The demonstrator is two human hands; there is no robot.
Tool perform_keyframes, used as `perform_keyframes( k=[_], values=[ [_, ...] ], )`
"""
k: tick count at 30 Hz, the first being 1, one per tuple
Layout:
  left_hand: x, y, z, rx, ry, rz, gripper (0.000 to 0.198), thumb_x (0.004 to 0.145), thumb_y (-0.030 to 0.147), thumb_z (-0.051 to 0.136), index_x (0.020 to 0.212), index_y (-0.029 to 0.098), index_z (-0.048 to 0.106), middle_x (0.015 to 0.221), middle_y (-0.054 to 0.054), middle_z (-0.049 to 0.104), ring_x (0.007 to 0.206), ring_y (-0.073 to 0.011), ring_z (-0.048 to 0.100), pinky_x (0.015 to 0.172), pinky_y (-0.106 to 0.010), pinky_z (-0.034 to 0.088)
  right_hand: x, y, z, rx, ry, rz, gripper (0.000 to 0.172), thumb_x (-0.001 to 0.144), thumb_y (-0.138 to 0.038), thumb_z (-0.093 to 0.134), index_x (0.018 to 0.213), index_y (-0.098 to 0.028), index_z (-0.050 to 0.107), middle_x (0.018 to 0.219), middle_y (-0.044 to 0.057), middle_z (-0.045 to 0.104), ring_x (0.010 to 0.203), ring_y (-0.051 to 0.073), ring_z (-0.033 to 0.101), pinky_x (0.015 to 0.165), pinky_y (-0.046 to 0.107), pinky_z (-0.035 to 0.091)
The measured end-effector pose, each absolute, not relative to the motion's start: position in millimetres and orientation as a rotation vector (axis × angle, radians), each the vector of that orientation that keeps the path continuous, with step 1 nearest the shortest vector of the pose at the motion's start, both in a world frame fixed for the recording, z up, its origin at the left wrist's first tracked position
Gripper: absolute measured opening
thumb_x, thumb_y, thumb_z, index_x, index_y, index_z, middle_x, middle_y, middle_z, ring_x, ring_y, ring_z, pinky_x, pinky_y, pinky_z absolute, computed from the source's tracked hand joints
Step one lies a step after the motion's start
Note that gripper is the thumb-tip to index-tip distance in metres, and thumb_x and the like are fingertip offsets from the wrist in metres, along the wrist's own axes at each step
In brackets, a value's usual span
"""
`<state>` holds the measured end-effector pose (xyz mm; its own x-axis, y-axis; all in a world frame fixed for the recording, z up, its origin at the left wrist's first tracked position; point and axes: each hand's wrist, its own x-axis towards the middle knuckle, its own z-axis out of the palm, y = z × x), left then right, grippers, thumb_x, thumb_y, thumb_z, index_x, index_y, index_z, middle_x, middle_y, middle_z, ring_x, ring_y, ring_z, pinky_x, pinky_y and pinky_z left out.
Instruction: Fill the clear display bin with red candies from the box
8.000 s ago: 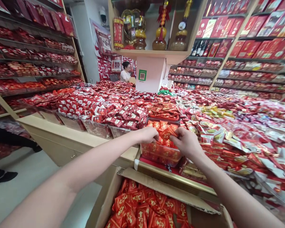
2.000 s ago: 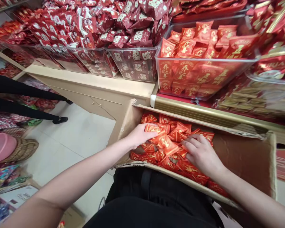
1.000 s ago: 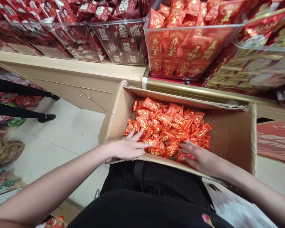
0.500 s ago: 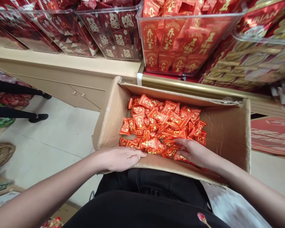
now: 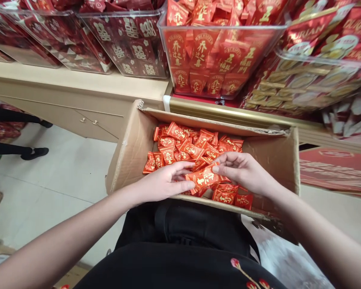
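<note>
A red wrapped candy (image 5: 203, 177) with gold characters is held up over the cardboard box (image 5: 269, 158). My right hand (image 5: 246, 170) pinches its right end between thumb and fingers. At the other end, my left hand (image 5: 165, 181) has its thumb and fingers closed around the wrapper's edge. Many more red wrapped candies (image 5: 168, 154) lie loose in the box beneath both hands. Part of that pile is hidden behind my hands. The open box rests against the front of my body.
Clear bins stand on the shelf ahead, one full of matching red candies (image 5: 204, 52), another of dark red double-happiness packets (image 5: 129, 48). Durian packets (image 5: 315, 36) fill a bin at right. A cabinet (image 5: 102, 124) stands below. Another person's legs (image 5: 12, 148) show at far left.
My right hand has lifted a candy from the pile. My left hand has moved off the box's near edge to meet it. The view has shifted slightly right.
</note>
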<state>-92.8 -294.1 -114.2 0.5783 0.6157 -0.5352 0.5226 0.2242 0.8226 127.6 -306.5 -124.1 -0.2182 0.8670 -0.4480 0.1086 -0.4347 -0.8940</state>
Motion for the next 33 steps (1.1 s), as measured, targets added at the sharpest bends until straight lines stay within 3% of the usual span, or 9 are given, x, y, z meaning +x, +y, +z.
perform_keyframes(
  k=[3,5,9,13,17,22,28,33],
  values=[
    [-80.1,-289.7,-112.9,1.306,1.052,0.083,0.063,0.068,0.04,0.059,0.124,0.021,0.037,0.092,-0.004,0.062,0.082,-0.0179,0.058,0.069,-0.03,0.045,118.4,-300.6,-120.5,-1.395,-1.077,1.73,0.023,0.059,-0.033,0.068,0.066,-0.015,0.055,0.042,-0.009,0.044,0.033,0.002,0.027,0.032,0.017,0.019],
    [-76.9,-285.8,-111.2,1.167,1.016,0.12,0.058,0.068,0.037,0.06,0.119,0.017,0.042,0.087,-0.006,0.064,0.079,-0.0178,0.06,0.067,-0.029,0.045,115.0,-297.2,-120.1,-1.355,-1.049,1.721,0.021,0.06,-0.031,0.067,0.067,-0.015,0.055,0.045,-0.009,0.046,0.034,0.001,0.028,0.033,0.017,0.018],
    [-74.5,-276.9,-106.9,0.854,0.846,0.219,0.035,0.074,0.028,0.057,0.106,0.014,0.053,0.096,-0.011,0.063,0.078,-0.0164,0.062,0.062,-0.024,0.043,113.0,-289.1,-118.8,-1.315,-0.967,1.673,0.018,0.062,-0.03,0.066,0.07,-0.016,0.057,0.05,-0.008,0.048,0.035,0.001,0.028,0.033,0.017,0.018],
    [-71.3,-268.3,-103.3,0.775,0.809,0.254,0.031,0.076,0.029,0.054,0.104,0.015,0.054,0.096,-0.011,0.063,0.076,-0.0172,0.062,0.061,-0.024,0.043,111.6,-282.5,-115.1,-1.333,-0.969,1.577,0.019,0.065,-0.033,0.063,0.07,-0.015,0.056,0.048,-0.008,0.043,0.036,0.002,0.027,0.033,0.017,0.019],
    [-68.4,-262.2,-98.4,1.114,1.02,0.418,0.027,0.07,0.032,0.06,0.088,0.012,0.061,0.09,-0.007,0.065,0.081,-0.0173,0.059,0.072,-0.027,0.043,106.6,-283.2,-109.9,-1.33,-1.139,1.471,0.021,0.068,-0.035,0.061,0.07,-0.015,0.055,0.05,-0.007,0.044,0.043,0.005,0.035,0.041,0.019,0.029],
    [-67.4,-263.5,-97.0,1.3,1.024,0.555,0.029,0.072,0.034,0.057,0.09,0.012,0.061,0.09,-0.006,0.065,0.083,-0.0173,0.058,0.075,-0.026,0.045,101.7,-285.9,-108.1,-1.208,-1.269,1.5,0.021,0.072,-0.036,0.058,0.08,-0.017,0.052,0.07,-0.001,0.054,0.063,0.011,0.047,0.059,0.024,0.039],
    [-79.0,-245.8,-69.8,1.823,1.07,0.564,0.022,0.077,0.031,0.05,0.092,0.02,0.063,0.09,-0.002,0.064,0.084,-0.0154,0.057,0.077,-0.026,0.044,116.0,-281.5,-88.7,-1.309,-1.512,1.345,0.02,0.074,-0.037,0.054,0.071,-0.017,0.05,0.061,-0.003,0.048,0.057,0.01,0.042,0.054,0.022,0.037],
    [-90.9,-169.1,-16.3,2.381,1.18,1.046,0.021,0.079,0.022,0.047,0.094,0.018,0.061,0.088,-0.004,0.059,0.079,-0.0125,0.054,0.075,-0.026,0.043,145.4,-263.6,-54.0,-1.375,-1.688,0.889,0.016,0.074,-0.034,0.053,0.081,-0.019,0.054,0.068,0.0,0.055,0.061,0.012,0.049,0.055,0.022,0.041]
  ],
)
